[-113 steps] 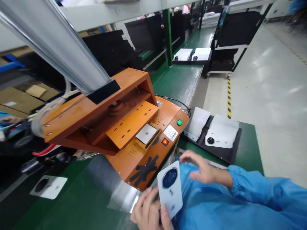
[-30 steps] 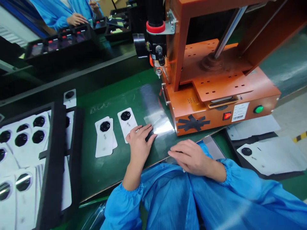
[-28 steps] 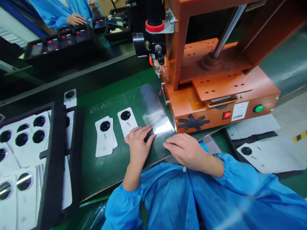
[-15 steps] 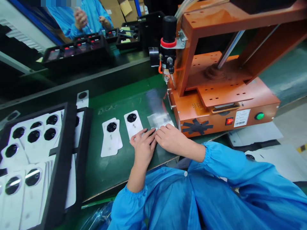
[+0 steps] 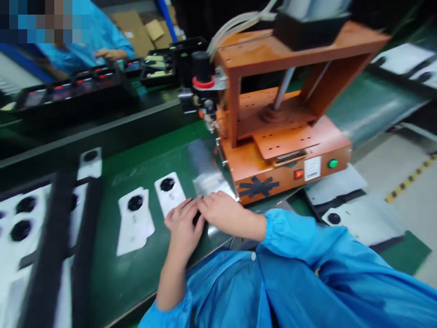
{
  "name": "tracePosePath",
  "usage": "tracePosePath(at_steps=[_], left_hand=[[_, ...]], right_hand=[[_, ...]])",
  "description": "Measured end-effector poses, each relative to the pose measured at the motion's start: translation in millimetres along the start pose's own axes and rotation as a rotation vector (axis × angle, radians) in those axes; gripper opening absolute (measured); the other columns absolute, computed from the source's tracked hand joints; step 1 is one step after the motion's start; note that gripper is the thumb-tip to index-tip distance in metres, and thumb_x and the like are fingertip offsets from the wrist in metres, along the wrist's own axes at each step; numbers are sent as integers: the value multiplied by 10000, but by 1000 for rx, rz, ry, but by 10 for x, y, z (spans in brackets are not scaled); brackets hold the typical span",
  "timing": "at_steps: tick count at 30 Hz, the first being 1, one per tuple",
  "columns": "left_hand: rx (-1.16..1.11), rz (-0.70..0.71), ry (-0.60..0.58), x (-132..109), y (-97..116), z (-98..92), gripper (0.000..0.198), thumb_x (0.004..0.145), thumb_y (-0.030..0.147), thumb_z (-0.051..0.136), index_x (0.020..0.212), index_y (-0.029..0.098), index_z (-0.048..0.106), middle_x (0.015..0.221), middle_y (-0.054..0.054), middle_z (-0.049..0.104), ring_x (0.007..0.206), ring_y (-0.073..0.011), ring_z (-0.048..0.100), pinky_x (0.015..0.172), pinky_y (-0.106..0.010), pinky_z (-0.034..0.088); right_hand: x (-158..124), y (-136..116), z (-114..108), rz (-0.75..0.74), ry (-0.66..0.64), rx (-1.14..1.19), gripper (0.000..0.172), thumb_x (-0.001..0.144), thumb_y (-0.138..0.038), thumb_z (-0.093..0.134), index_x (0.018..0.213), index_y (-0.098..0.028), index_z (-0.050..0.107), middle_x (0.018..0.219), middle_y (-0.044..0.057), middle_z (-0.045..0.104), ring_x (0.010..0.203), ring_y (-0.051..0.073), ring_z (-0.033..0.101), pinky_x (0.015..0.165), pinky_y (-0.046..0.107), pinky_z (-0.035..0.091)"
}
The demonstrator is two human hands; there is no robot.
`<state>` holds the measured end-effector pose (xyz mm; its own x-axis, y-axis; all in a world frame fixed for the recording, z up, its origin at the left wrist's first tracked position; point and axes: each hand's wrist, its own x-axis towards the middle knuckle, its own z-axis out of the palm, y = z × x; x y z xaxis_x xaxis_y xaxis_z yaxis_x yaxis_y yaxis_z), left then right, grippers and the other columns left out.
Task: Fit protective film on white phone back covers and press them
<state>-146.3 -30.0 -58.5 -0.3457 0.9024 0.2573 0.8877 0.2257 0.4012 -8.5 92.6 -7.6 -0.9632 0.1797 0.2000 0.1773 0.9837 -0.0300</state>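
head view: white panel [image 5: 168, 193] lies face up on green bench [image 5: 109, 287], its lower end behind the left hand [image 5: 184, 223]. left fingers are slightly bent; right hand [image 5: 220, 212] meets them, fingertips close together. whether either grips anything cannot be determined. overlapping panels [image 5: 133, 228] lie to the left, orange press [image 5: 290, 140] to the right.

pale floor [image 5: 385, 164] | yellow-black floor stripe [image 5: 411, 178] | green benchtop [image 5: 139, 273] | cardboard [image 5: 131, 29] behind | blue post [image 5: 168, 20]

Open tabletop [image 5: 105, 228] separates black tray [image 5: 84, 248] from white panels [image 5: 132, 230]; orange press [image 5: 269, 161] blocks right.
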Motion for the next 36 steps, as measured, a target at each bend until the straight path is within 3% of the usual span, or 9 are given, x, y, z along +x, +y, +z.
tracePosePath(at_steps=[2,6,12,17,23,26,29,33,36], left_hand=[[25,73,-13,-13,-94,4,355,938,408,586,1259,281,670,1309,-66,709,1229,-318,584,1058,-523,281],[23,119,104,5,-222,61,261,950,433,555,1029,274,746,1138,-55,773,1111,-305,631,997,-488,337],[43,160,123,11,-225,86,250,953,357,532,911,287,769,1079,-46,785,1098,-300,646,994,-494,324],[122,141,38,0,-77,18,273,945,331,562,1149,347,742,1292,-25,721,1204,-302,608,1092,-557,234],[159,109,-93,46,228,-91,739,859,569,628,1504,242,476,1553,-115,494,1448,-393,391,1202,-658,21],[150,118,-95,130,243,-148,834,866,664,585,1548,219,406,1600,-121,426,1512,-402,285,1218,-650,-25],[162,54,-41,133,114,-222,916,886,694,534,1608,203,261,1668,-137,284,1540,-386,229,1230,-625,20],[259,-123,42,-176,4,-261,744,946,598,511,1554,189,382,1603,-160,412,1484,-412,328,1197,-651,96],[305,-111,49,-565,164,-200,611,942,521,575,1450,185,528,1508,-160,535,1353,-386,481,1173,-605,193]], right_hand=[[8,-15,12,50,-10,7,235,1019,-190,459,1137,-121,651,978,83,694,890,210,617,783,359,473],[-27,-19,-28,98,15,-13,173,985,-183,527,1002,-193,699,979,41,716,886,184,611,801,333,479],[-55,-20,-156,-40,52,-44,233,1011,-176,467,991,-176,700,1015,60,710,921,201,597,765,366,468],[-91,6,-142,-94,49,-68,286,1000,-127,416,992,-138,701,961,109,694,878,237,585,740,414,464],[-460,-16,-448,-86,87,-113,151,951,-160,532,897,-131,669,896,104,626,824,247,552,645,392,444],[-647,-9,-692,2,229,52,105,949,-161,560,918,-135,657,934,99,637,818,221,549,689,380,459],[-648,1,-752,130,332,425,57,943,-158,588,929,-156,643,995,86,642,910,197,581,804,350,496],[-366,3,-499,227,223,869,62,899,-153,633,852,-190,651,949,35,634,879,152,596,812,304,497],[-32,12,-247,337,134,1078,80,867,-148,655,805,-194,677,921,11,655,784,122,581,744,278,480]])
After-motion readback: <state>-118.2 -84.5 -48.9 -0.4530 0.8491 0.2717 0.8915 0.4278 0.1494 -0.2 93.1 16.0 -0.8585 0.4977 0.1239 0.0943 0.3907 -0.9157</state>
